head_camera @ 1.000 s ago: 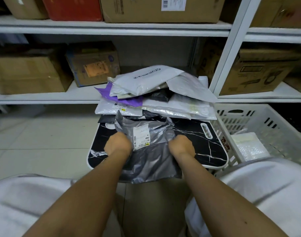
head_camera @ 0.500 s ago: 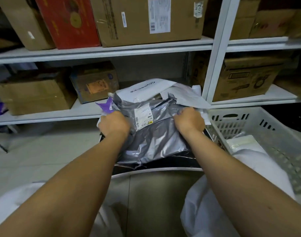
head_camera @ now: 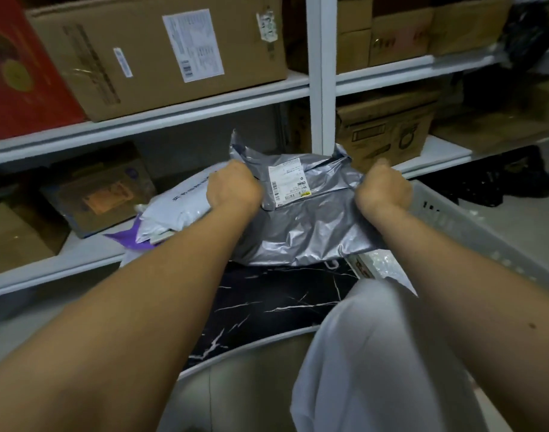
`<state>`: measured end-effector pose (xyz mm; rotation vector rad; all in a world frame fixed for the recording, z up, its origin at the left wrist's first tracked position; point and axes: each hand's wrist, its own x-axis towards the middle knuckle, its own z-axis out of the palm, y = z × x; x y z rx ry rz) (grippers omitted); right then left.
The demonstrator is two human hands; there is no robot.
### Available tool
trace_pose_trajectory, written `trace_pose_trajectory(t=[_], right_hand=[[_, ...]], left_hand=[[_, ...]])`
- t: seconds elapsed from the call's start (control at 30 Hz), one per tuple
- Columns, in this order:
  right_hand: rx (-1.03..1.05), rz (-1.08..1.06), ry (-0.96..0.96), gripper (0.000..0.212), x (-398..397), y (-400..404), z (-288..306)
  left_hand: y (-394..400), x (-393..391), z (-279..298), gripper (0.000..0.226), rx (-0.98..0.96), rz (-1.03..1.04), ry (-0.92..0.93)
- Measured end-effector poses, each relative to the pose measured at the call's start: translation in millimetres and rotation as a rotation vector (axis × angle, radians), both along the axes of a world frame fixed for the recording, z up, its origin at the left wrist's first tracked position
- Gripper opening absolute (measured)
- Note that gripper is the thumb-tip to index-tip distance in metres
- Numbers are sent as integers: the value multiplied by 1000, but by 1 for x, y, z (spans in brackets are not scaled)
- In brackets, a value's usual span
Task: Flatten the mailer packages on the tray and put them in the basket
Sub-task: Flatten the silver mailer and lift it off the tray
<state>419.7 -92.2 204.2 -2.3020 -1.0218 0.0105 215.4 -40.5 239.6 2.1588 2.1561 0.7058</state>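
- While my left hand point(head_camera: 232, 185) and right hand point(head_camera: 384, 190) clamp the grey mailer point(head_camera: 301, 226) at mid-frame, it looks soft, light and slippery.
- Side-edge grips should control it best.

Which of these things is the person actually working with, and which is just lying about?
In use: grey mailer, gripped by left hand and right hand; mailer pile; black tray; white basket.

Lying about: cardboard boxes, red box, shelves.

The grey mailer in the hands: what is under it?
Under the grey mailer shows the black marble-patterned tray; the white basket stands at its right. Anything directly beneath is covered.
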Motion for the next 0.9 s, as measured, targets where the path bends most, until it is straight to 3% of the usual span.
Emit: trace_pose_trajectory(t=[0.1, 0.23, 0.53, 0.67, 0.73, 0.83, 0.9], right_hand=[[-19, -72, -1, 30, 38, 4, -17], [-129, -116, -37, 34, 83, 6, -39], [-382, -239, -39, 37, 187, -2, -97], [-513, -259, -27, 39, 222, -10, -123], [-614, -232, -75, 39, 236, -13, -138], [-824, -121, -124, 39, 247, -18, -170], [-896, -108, -90, 44, 259, -18, -206]], left_hand=[[7, 44, -10, 48, -33, -153, 2], [16, 97, -35, 29, -90, -318, -17], [26, 212, -95, 13, -441, -490, -24], [28, 247, -126, 26, -613, -573, -209], [23, 258, -148, 26, -690, -693, -140], [7, 268, -165, 23, -924, -823, 170], [0, 271, -176, 30, -1041, -856, 245]])
